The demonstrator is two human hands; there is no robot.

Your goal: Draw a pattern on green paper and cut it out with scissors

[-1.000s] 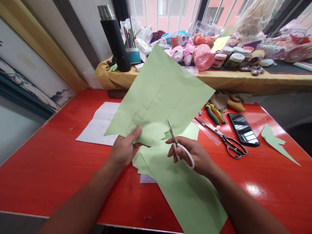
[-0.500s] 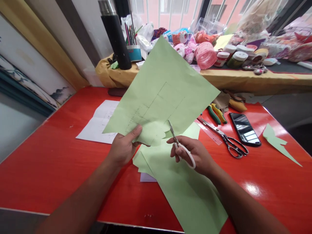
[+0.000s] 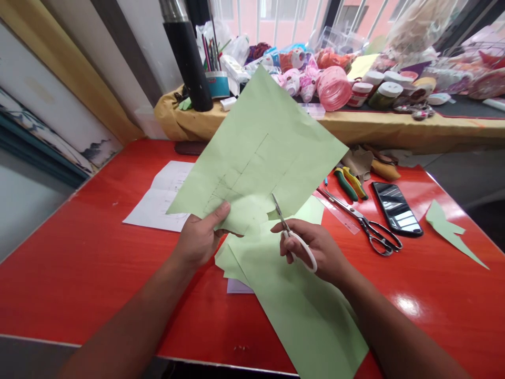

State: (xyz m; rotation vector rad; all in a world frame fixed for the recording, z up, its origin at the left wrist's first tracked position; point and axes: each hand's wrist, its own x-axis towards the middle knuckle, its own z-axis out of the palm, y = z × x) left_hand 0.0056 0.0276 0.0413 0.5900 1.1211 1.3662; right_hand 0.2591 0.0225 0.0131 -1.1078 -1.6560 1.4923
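My left hand (image 3: 203,234) pinches the lower edge of a green paper sheet (image 3: 262,126), thumb on top and fingers beneath. Pencil lines run across this raised sheet, and its lower edge is cut in a curve. In my right hand (image 3: 313,247) is a pair of white-handled scissors (image 3: 303,247), with fingers and thumb in the handles. The blades point up and meet the sheet at the cut beside a drawn line. Below both hands, a larger green paper piece (image 3: 311,305) lies on the red table (image 3: 98,279), with smaller folded or cut green paper at its left.
White drawn-on paper (image 3: 158,197) lies at left. To the right are large metal scissors (image 3: 366,223), pliers (image 3: 351,184), a phone (image 3: 396,208) and a green paper scrap (image 3: 450,231). A black thermos (image 3: 189,63) and several jars (image 3: 384,95) stand on the cluttered ledge behind.
The raised sheet's top and right corners have dipped slightly down and left. Both hands stay almost in place, keeping their holds on sheet and scissors.
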